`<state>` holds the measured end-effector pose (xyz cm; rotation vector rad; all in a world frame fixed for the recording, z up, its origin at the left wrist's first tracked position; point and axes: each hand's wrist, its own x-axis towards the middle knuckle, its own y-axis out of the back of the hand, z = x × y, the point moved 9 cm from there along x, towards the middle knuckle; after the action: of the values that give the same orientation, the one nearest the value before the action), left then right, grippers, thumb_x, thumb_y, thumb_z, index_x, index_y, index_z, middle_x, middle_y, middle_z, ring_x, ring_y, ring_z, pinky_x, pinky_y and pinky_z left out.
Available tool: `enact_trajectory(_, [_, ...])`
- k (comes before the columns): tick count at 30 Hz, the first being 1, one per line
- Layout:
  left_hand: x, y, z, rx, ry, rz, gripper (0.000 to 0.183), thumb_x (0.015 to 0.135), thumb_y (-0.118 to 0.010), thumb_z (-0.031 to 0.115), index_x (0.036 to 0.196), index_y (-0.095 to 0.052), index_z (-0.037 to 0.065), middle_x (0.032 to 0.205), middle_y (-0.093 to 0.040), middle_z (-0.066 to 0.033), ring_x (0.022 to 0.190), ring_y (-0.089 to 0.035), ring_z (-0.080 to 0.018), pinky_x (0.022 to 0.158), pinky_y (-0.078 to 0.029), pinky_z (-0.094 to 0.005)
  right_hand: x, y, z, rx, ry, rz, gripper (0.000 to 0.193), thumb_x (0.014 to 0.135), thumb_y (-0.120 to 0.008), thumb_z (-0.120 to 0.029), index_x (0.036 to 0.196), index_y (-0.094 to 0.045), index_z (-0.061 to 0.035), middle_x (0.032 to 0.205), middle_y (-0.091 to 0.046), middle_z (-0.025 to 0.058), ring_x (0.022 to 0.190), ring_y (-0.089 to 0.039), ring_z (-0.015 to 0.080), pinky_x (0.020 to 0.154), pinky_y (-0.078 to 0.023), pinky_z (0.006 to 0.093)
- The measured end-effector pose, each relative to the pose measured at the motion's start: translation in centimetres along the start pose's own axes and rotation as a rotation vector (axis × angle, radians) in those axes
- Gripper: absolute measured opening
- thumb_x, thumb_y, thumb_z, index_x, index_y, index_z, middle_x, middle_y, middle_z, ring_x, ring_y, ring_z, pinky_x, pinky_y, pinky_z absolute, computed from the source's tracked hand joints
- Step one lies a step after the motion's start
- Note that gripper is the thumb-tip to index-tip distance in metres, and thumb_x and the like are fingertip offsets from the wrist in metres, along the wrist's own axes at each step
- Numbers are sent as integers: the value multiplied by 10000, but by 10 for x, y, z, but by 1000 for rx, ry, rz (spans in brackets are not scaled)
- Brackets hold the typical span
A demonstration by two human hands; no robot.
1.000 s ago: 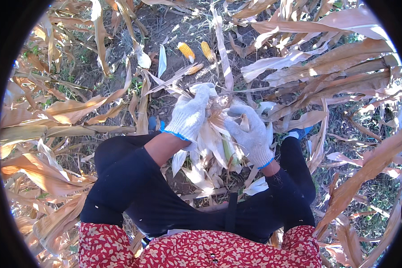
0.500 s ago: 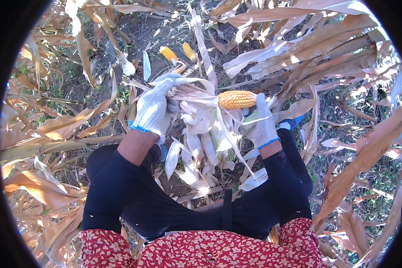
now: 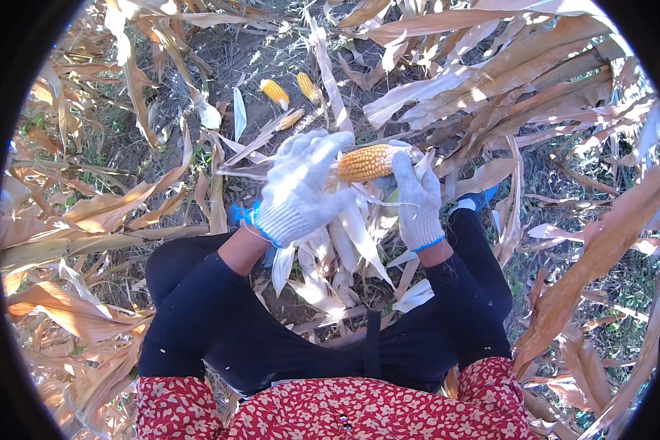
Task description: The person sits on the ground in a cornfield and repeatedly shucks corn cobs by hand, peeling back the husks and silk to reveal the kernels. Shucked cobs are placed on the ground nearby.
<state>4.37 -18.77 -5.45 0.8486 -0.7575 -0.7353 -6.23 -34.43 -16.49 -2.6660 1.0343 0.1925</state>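
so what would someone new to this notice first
Probably the yellow corn ear in the gloved right hand, with the gloved left hand spread at its left end. Beyond the hands, three more ears lie on the ground; the red floral top stands out along the lower edge.

Maize field, outdoor, in sunlight.
Dry tan leaves (image 3: 81,311), left and right of frame; yellow maize cobs (image 3: 274,93) on soil (image 3: 236,62), upper centre; low green growth (image 3: 526,308), right, seemingly weeds, detail unclear.
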Motion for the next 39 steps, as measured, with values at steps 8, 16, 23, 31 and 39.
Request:
enact_trajectory(8, [-31,-82,-11,-1358,463,-538,707,780,-847,77,1395,-508,5,1232,-653,-68,1089,-630,-113,992,-515,-280,-9,-15,-8,228,-129,-277,418,1060,-498,-371,1240,-592,-5,1077,-662,91,920,-679,160,774,-583,295])
enact_trajectory(16, [-107,-144,-9,-390,95,-471,338,953,-630,279,1207,-644,57,1091,-705,-109,956,-691,-291,872,-539,-369,-30,-23,3,-229,-191,-370,273,997,-640,-253,1135,-672,-19,988,-667,7,839,-620,53,682,-509,198])
enact_trajectory(23, [-197,-185,-21,-112,361,-820,389,973,-527,316,1282,-583,87,1006,-706,-168,879,-710,-341,772,-561,-469,-65,-9,70,-218,-402,-459,323,980,-642,-310,1076,-686,-5,913,-638,2,830,-564,90,768,-476,281])
enact_trajectory(31, [-321,-227,55,-205,-115,-1079,349,936,-548,356,1166,-658,118,903,-706,-179,937,-708,-364,789,-557,-477,-57,-48,89,-806,-111,-697,416,961,-617,-413,1091,-698,-27,890,-698,121,874,-676,221,807,-525,345])
enact_trajectory(39, [-288,-184,-114,97,615,-1030,386,882,-574,402,1021,-722,74,1118,-699,-186,1055,-665,-354,928,-507,-477,-8,-75,4,-107,-41,-246,359,1013,-612,-233,1320,-572,-52,990,-657,50,820,-646,139,724,-531,310])
